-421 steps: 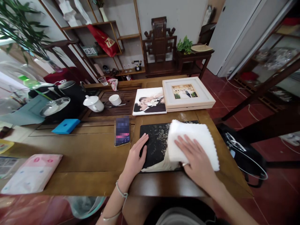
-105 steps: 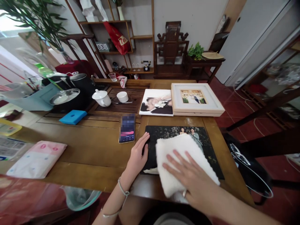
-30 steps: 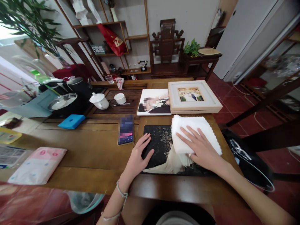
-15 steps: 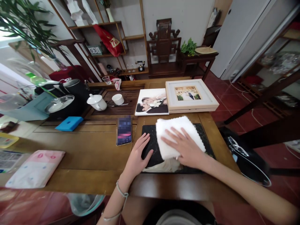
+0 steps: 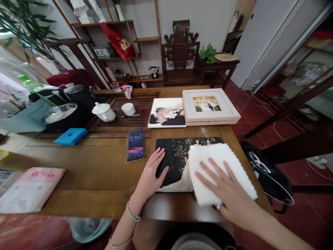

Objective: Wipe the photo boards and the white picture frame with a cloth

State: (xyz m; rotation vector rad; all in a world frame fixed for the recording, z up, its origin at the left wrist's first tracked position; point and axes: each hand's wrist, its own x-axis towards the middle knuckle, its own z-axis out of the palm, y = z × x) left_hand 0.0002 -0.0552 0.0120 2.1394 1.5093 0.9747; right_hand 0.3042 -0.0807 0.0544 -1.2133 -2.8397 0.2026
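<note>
A dark photo panel [image 5: 174,156] lies flat near the front edge of the wooden table [image 5: 104,173], printed with two people and a pale trailing dress. My left hand [image 5: 151,173] rests on the panel's left edge, fingers stretched out and holding nothing. Under my right hand [image 5: 221,184] is a folded white towel [image 5: 208,156], pressed down by spread fingers. The towel covers the panel's right part and hangs past its front and right edges. Behind the panel lie a white photo panel [image 5: 166,119] and a thick white picture frame [image 5: 230,113].
Left of the panel lies a phone [image 5: 135,144]. Farther left are a blue block [image 5: 70,136], a lidded white bowl [image 5: 104,111], a small white cup [image 5: 128,109] and a pink-and-white packet [image 5: 31,191]. A black bag [image 5: 267,173] stands right of the table.
My right hand and the towel have moved right and toward me, uncovering the panel's middle and the printed figures. My left hand stays at the panel's left edge.
</note>
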